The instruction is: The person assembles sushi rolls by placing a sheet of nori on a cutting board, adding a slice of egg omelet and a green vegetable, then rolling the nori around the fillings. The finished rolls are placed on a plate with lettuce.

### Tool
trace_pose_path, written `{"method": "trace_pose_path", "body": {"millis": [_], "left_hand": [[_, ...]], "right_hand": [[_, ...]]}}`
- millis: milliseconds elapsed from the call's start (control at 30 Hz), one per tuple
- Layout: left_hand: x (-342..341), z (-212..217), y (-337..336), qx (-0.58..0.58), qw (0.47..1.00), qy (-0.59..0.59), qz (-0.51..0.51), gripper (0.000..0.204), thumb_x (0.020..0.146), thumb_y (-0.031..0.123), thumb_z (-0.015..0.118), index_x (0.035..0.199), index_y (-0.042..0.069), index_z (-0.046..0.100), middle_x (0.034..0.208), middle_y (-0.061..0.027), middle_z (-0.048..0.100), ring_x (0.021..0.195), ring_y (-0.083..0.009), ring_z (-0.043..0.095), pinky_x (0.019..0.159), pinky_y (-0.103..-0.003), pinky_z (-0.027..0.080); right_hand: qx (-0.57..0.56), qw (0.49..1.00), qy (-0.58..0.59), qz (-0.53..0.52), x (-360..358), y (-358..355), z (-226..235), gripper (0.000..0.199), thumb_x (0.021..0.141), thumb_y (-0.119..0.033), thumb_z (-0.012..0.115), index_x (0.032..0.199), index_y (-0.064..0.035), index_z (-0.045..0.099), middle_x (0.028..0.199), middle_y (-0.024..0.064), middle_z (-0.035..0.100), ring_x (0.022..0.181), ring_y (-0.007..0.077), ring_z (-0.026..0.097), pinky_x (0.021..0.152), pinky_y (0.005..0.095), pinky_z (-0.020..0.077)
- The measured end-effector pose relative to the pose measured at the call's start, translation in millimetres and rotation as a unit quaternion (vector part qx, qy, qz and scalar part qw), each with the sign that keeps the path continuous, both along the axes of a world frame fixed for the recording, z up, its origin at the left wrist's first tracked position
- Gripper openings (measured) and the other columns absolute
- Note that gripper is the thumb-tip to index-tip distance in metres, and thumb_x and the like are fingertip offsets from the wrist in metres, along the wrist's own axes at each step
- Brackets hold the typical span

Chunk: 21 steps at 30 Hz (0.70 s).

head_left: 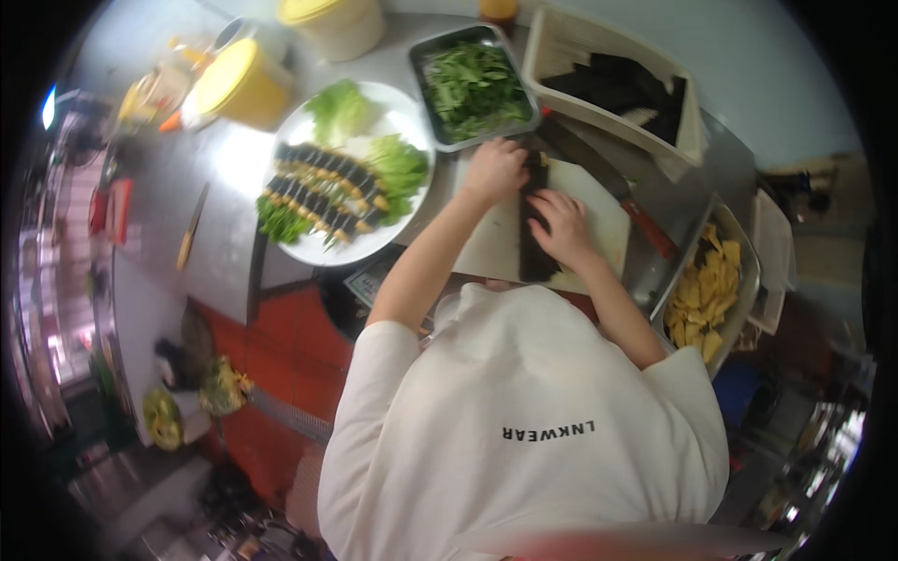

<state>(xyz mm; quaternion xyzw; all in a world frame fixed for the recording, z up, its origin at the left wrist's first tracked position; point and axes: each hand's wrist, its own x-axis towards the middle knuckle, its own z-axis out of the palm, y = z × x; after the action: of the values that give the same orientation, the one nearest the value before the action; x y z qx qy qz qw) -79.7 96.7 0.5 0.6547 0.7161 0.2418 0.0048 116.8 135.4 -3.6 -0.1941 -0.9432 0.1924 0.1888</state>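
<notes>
A long dark strip, seemingly a seaweed sheet (pixel 536 254), lies on the white cutting board (pixel 603 208) in front of me. My left hand (pixel 496 170) is closed at the strip's far end, fingers curled at its edge; a bit of yellow filling shows beside them. My right hand (pixel 564 229) rests on the strip's right side nearer me, fingers apart and fingertips touching it. To the right, a knife (pixel 613 179) with a brown wooden handle lies across the board's edge. On the left, a white plate (pixel 409 217) holds dark-wrapped rolls (pixel 327 192) with yellow filling and lettuce (pixel 398 164).
Beyond the board stand a metal tray (pixel 440 145) of leafy greens and a cream bin (pixel 687 154) of dark sheets. A tray of yellow slices (pixel 702 294) is at right. Yellow-lidded tubs (pixel 245 84) and a small knife (pixel 193 229) occupy the left side of the metal counter.
</notes>
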Motion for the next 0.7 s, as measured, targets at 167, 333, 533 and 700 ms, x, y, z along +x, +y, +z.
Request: {"method": "trace_pose_path", "body": {"millis": [167,333,533,700], "left_hand": [[-2,8,-25,0.17,0.982,-0.048,0.068,0.026,0.066,0.014,0.07,0.09,0.004,0.066,0.086,-0.0092,0.065,0.083,-0.0265,0.061,0.074,-0.037,0.051],[-56,43,-122,0.258,0.946,-0.006,0.199,0.024,0.066,0.006,0.07,0.09,0.004,0.065,0.084,-0.0096,0.065,0.08,-0.0268,0.062,0.072,-0.037,0.051],[-87,48,-206,0.162,0.948,0.059,0.266,0.025,0.067,0.006,0.073,0.092,0.003,0.067,0.084,-0.0073,0.066,0.078,-0.0245,0.061,0.073,-0.035,0.05],[-59,45,-258,0.074,0.951,0.072,0.293,0.024,0.067,0.006,0.072,0.09,0.003,0.066,0.083,-0.0072,0.063,0.079,-0.0264,0.059,0.07,-0.036,0.049]], "right_hand": [[0.013,1.0,0.016,-0.007,1,-5,-6,0.038,0.08,-0.018,0.064,0.117,-0.0097,0.06,0.121,0.0052,0.056,0.114,0.0218,0.052,0.099,0.0396,0.0322],[0.014,1.0,0.027,-0.005,2,-6,-9,0.038,0.082,-0.017,0.062,0.119,-0.0096,0.058,0.123,0.0052,0.055,0.115,0.0209,0.051,0.1,0.0394,0.0308],[0.019,1.0,0.023,0.003,0,-6,-2,0.038,0.084,-0.018,0.061,0.12,-0.01,0.056,0.123,0.0053,0.054,0.117,0.0212,0.05,0.101,0.0401,0.0303],[0.022,0.999,0.024,-0.01,2,-5,-5,0.037,0.084,-0.018,0.061,0.12,-0.0101,0.056,0.123,0.0053,0.054,0.116,0.0213,0.05,0.1,0.0407,0.031]]}}
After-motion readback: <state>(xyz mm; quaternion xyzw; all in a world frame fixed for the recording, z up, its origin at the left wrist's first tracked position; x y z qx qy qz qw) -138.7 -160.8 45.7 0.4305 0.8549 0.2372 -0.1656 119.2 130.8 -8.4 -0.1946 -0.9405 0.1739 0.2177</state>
